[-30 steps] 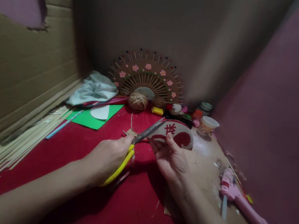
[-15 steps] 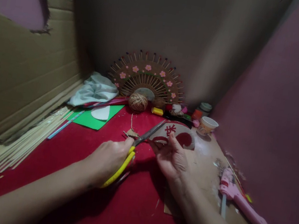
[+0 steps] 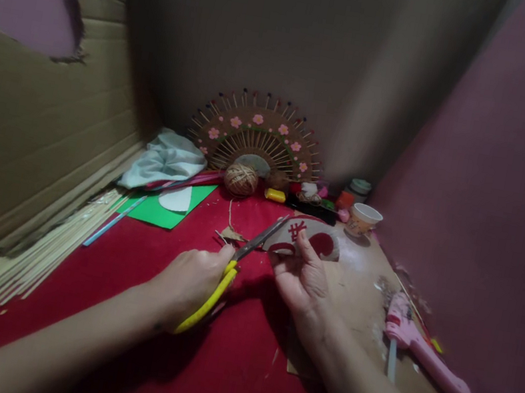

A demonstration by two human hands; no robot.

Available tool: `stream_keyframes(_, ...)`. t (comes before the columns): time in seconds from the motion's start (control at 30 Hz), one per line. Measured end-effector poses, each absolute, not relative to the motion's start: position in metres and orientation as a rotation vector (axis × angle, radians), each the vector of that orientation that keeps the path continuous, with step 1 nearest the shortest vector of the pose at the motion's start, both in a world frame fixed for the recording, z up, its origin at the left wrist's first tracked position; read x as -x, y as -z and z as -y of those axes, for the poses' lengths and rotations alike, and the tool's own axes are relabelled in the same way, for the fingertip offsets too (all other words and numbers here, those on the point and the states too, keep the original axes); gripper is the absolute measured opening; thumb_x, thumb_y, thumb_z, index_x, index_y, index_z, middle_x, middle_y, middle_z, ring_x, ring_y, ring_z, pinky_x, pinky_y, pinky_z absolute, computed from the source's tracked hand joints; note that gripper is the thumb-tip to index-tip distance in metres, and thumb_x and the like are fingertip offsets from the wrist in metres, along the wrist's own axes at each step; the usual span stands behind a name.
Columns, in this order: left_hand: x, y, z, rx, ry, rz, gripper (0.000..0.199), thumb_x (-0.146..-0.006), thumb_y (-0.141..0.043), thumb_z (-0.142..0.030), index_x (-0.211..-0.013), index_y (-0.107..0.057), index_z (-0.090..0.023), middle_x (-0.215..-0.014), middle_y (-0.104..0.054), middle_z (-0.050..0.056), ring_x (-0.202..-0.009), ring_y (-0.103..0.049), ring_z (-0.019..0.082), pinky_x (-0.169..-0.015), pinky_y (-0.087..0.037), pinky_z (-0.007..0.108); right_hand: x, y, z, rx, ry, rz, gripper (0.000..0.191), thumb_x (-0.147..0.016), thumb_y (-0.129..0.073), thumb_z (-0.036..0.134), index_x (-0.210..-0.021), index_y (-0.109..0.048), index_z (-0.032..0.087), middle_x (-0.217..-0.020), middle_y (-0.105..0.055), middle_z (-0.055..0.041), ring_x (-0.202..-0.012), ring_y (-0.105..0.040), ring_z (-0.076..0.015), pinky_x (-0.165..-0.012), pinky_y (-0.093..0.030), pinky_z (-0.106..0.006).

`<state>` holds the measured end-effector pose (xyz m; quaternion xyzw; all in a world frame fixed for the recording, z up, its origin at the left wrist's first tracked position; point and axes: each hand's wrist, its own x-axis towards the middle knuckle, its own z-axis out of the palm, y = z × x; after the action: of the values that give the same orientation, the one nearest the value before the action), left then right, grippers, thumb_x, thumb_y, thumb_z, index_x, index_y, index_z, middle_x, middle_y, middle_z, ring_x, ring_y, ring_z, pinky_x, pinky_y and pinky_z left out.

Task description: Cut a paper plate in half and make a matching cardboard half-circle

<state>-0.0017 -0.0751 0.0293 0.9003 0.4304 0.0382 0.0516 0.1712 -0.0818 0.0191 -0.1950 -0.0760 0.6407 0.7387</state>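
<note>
Yellow-handled scissors (image 3: 207, 301) are gripped in my left hand (image 3: 192, 279), their metal blades slanting up and to the right. The blades lie against the left edge of a grey piece with dark red markings (image 3: 276, 233). That piece is pinched in my right hand (image 3: 302, 275), thumb on top and the other fingers underneath, partly hidden. Just left of the blades, a small tan scrap (image 3: 231, 234) lies on the red cloth (image 3: 134, 350) near a strand of twine.
A decorated fan (image 3: 268, 120) stands at the back behind a twine ball (image 3: 241, 180). Thin sticks (image 3: 21, 269) and green paper (image 3: 170, 217) lie left. On the right are a cup (image 3: 364, 220), cardboard (image 3: 352, 321) and a pink glue gun (image 3: 423, 350).
The scissor blades look more closed against the grey piece, and the lower yellow handle is now hidden behind the other. The view has shifted slightly.
</note>
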Motion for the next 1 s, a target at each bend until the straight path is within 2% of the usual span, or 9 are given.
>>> stream_keyframes(0.17,-0.0007,-0.0338,0.0789,-2.711,-0.188,-1.273,0.029,-0.079,-0.042,-0.024,-0.106,-0.04,-0.014,-0.083,-0.062,0.01,-0.07,-0.063,0.023,-0.059,-0.044,0.029,-0.1693,-0.0166,0.0824,0.415,-1.414,0.205,0.01,-0.066,-0.069,0.016,-0.068,-0.061,0.021,-0.068,-0.068,0.006,-0.067,-0.062,-0.0094,-0.083,-0.046,-0.03)
stream_keyframes(0.27,-0.0005,-0.0309,0.0774,-2.736,-0.199,-1.265,0.038,-0.076,-0.046,-0.024,-0.112,-0.037,-0.013,-0.087,-0.061,0.011,-0.072,-0.063,0.024,-0.059,-0.045,0.03,-0.1678,-0.0146,0.0835,0.379,-1.465,0.18,0.006,-0.07,-0.065,0.016,-0.072,-0.062,0.02,-0.072,-0.069,0.0043,-0.072,-0.062,-0.0109,-0.085,-0.045,-0.033)
stream_keyframes(0.43,0.0043,-0.0246,0.0721,-2.862,-0.118,-1.311,0.037,-0.077,-0.044,-0.031,-0.109,-0.039,-0.012,-0.076,-0.062,0.009,-0.066,-0.062,0.028,-0.052,-0.044,0.034,-0.1669,-0.0149,0.0839,0.378,-1.474,0.132,0.009,-0.07,-0.064,0.011,-0.071,-0.061,0.019,-0.066,-0.067,0.0046,-0.067,-0.061,-0.01,-0.08,-0.047,-0.03)
stream_keyframes(0.57,0.0041,-0.0267,0.0744,-2.837,-0.195,-1.257,0.044,-0.077,-0.045,-0.033,-0.114,-0.035,-0.012,-0.086,-0.062,0.011,-0.074,-0.062,0.028,-0.055,-0.045,0.033,-0.1679,-0.0164,0.0829,0.375,-1.483,0.156,0.011,-0.067,-0.067,0.01,-0.067,-0.061,0.019,-0.064,-0.067,0.0047,-0.065,-0.061,-0.0094,-0.077,-0.048,-0.027)
stream_keyframes(0.77,-0.0002,-0.0312,0.079,-2.776,-0.185,-1.28,0.042,-0.08,-0.042,-0.027,-0.117,-0.033,-0.01,-0.087,-0.061,0.011,-0.08,-0.062,0.026,-0.062,-0.046,0.033,-0.1682,-0.0176,0.0833,0.336,-1.486,0.14,0.009,-0.07,-0.064,0.01,-0.072,-0.063,0.019,-0.07,-0.069,0.0029,-0.067,-0.062,-0.0088,-0.073,-0.049,-0.022)
stream_keyframes(1.0,0.0044,-0.0239,0.0729,-2.889,-0.091,-1.355,0.038,-0.078,-0.042,-0.032,-0.111,-0.039,-0.012,-0.075,-0.062,0.009,-0.068,-0.063,0.027,-0.053,-0.045,0.032,-0.1665,-0.0177,0.0846,0.438,-1.465,0.131,0.008,-0.07,-0.064,0.011,-0.066,-0.061,0.018,-0.061,-0.067,0.0027,-0.056,-0.06,-0.0104,-0.066,-0.051,-0.026)
